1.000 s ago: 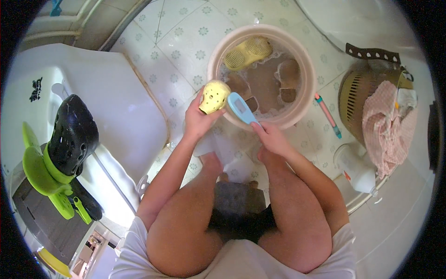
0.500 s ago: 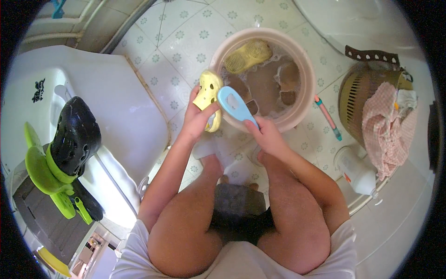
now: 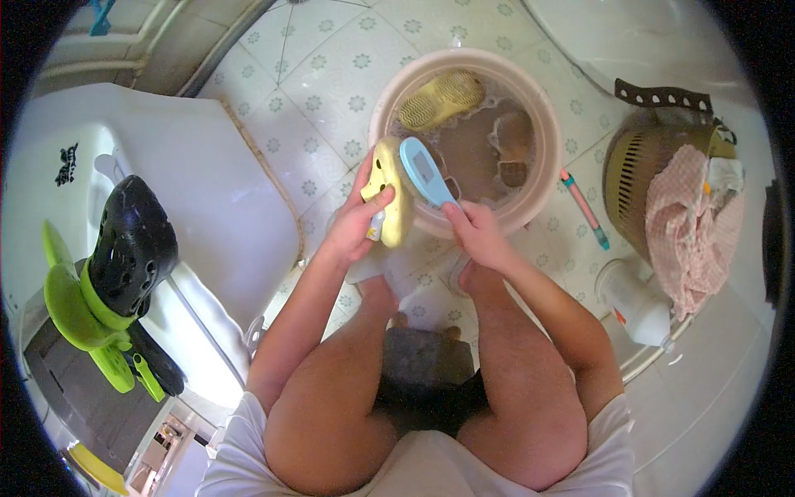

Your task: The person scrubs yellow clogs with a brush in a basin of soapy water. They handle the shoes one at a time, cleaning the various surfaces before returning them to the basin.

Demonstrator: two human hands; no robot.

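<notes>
My left hand (image 3: 358,222) grips a pale yellow sandal (image 3: 391,192), held upright at the near rim of a pink basin (image 3: 542,141). In my right hand (image 3: 474,230) is a light blue scrubbing brush (image 3: 424,171), its head pressed against the sandal. The basin holds murky brown water. A second yellow sandal (image 3: 440,98) floats sole up at the far side, and a brownish shoe (image 3: 513,142) lies in the water. My bare knees fill the lower middle of the view.
A black clog and green clogs (image 3: 108,273) rest on a white appliance (image 3: 166,174) at left. At right stand a brown basket (image 3: 638,178) draped with pink cloth (image 3: 691,232), a white bottle (image 3: 633,302) and a toothbrush (image 3: 584,209) on the tiled floor.
My left hand has turned the sandal from flat to upright and shifted it slightly left. The brush has moved up along it.
</notes>
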